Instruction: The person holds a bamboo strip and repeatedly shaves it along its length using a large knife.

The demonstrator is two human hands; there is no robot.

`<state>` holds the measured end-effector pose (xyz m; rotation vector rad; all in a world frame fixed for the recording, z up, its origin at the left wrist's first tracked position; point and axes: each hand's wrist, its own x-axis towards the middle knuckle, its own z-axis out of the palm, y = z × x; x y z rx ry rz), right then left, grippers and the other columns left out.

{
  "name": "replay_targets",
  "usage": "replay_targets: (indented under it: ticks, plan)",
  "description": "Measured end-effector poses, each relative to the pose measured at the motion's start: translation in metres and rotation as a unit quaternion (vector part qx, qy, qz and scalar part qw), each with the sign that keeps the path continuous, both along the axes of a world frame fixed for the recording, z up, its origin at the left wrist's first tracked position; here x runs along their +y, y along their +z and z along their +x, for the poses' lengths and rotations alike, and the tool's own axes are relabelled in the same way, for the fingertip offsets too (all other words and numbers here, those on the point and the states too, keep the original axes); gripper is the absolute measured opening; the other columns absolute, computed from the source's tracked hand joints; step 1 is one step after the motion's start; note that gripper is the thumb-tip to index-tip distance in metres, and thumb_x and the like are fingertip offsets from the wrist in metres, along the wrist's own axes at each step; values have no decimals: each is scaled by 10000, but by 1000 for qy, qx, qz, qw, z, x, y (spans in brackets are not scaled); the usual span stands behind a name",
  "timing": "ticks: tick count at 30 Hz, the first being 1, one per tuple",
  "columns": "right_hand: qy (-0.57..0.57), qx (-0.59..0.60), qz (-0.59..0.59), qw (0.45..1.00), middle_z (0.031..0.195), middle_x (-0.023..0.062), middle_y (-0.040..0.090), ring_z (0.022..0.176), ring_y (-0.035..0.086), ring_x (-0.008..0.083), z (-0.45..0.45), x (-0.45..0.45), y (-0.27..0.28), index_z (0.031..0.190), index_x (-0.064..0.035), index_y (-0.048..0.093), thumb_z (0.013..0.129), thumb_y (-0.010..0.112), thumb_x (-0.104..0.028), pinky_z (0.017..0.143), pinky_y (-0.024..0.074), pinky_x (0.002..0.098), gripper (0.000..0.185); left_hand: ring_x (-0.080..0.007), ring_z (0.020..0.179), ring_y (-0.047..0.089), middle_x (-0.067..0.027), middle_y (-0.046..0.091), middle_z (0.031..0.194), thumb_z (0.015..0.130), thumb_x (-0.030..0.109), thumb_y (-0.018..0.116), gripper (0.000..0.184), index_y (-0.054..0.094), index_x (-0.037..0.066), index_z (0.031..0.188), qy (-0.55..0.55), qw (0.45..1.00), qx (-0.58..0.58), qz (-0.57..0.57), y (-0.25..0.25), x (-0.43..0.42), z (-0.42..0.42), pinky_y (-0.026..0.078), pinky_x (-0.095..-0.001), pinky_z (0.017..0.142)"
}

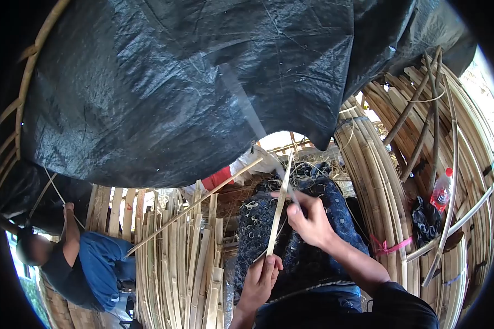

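My left hand [259, 281] is closed round the lower end of a pale bamboo strip [279, 215], which points up and away over my lap. Just right of the strip, my right hand [308, 219] has its fingers curled around something long and thin. A blurred, greyish blade-like shape [246, 107] runs from near that hand up across the black sheet; motion smears it, and its grip is hidden. Under both hands lies a dark blue patterned cloth [335, 219] with thin curly shavings on it.
A black plastic sheet [175, 82] hangs ahead. Split bamboo slats [170, 268] stand at left, beside a seated person [88, 268]. At right are a large bamboo bundle [376, 186] with a pink tie [391, 247], poles, a black bag [427, 219] and a red-capped bottle [442, 192].
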<state>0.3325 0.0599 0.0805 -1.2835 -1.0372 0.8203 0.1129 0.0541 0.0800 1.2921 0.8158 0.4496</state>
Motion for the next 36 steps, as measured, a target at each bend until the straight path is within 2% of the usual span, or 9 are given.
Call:
replay_targets:
  ticks: [2, 4, 8, 11, 18, 23, 27, 32, 36]
  plan:
    - [-28, -168, 21, 985, 620, 107, 639, 487, 632, 255, -4, -1, -14, 1214, -31, 691, 918, 703, -601, 541, 515, 401, 642, -35, 503, 315, 64, 339, 615, 1159, 325, 401, 407, 551, 25, 930, 26, 999, 29, 5, 6, -3, -4, 242, -247, 462]
    - [-33, -353, -5, 935, 634, 113, 684, 503, 673, 297, -8, -7, -10, 1161, -63, 704, 871, 734, -649, 521, 530, 396, 654, -74, 532, 395, 14, 404, 605, 1154, 316, 418, 420, 568, 31, 883, 52, 983, 102, 144, 9, -5, -9, 313, -288, 495]
    - [-78, -477, 110, 869, 591, 37, 643, 508, 677, 208, -11, 2, -4, 907, -89, 679, 783, 737, -776, 459, 507, 325, 700, -114, 506, 426, -25, 432, 584, 1148, 291, 421, 418, 555, 36, 845, 73, 972, 161, 153, 19, -10, -18, 339, -318, 495]
    - [-53, -563, 84, 820, 601, 22, 631, 526, 671, 191, -5, 1, 18, 753, -111, 613, 739, 771, -779, 455, 476, 305, 687, -119, 493, 433, -40, 444, 575, 1145, 271, 420, 407, 550, 36, 840, 81, 970, 151, 174, 12, -11, -23, 344, -318, 494]
    - [-22, -608, 91, 788, 540, 31, 578, 407, 588, 176, 0, -4, 10, 680, -103, 573, 786, 694, -821, 375, 433, 323, 735, -217, 506, 519, -95, 494, 607, 1140, 257, 425, 399, 556, 12, 854, 100, 955, 171, 221, 7, -10, -21, 406, -376, 526]
    - [-105, -605, 119, 780, 497, 12, 543, 370, 557, 175, 17, 14, 10, 640, -141, 547, 807, 692, -802, 355, 412, 340, 698, -337, 574, 614, -157, 581, 675, 1140, 263, 420, 394, 576, -7, 899, 79, 954, 194, 215, 11, -10, -23, 452, -422, 567]
    - [-48, -616, 104, 779, 563, 5, 596, 463, 624, 186, 1, 3, 19, 650, -129, 574, 774, 754, -762, 414, 435, 342, 670, -343, 574, 614, -159, 584, 675, 1140, 267, 420, 396, 576, -12, 907, 75, 957, 205, 191, 16, -9, -22, 464, -422, 577]
    - [-87, -606, 40, 790, 558, -12, 578, 427, 569, 171, 8, 13, 14, 645, -131, 570, 791, 732, -777, 427, 431, 337, 682, -336, 557, 583, -165, 578, 674, 1135, 261, 442, 395, 575, -24, 897, 89, 966, 169, 174, 23, -7, -13, 454, -399, 563]
    - [-53, -609, 122, 782, 502, 15, 570, 406, 601, 185, 21, 15, 23, 657, -128, 599, 806, 701, -789, 384, 456, 347, 686, -265, 526, 573, -168, 580, 664, 1143, 277, 431, 429, 577, -33, 887, 63, 968, 156, 188, 7, -7, -21, 441, -373, 528]
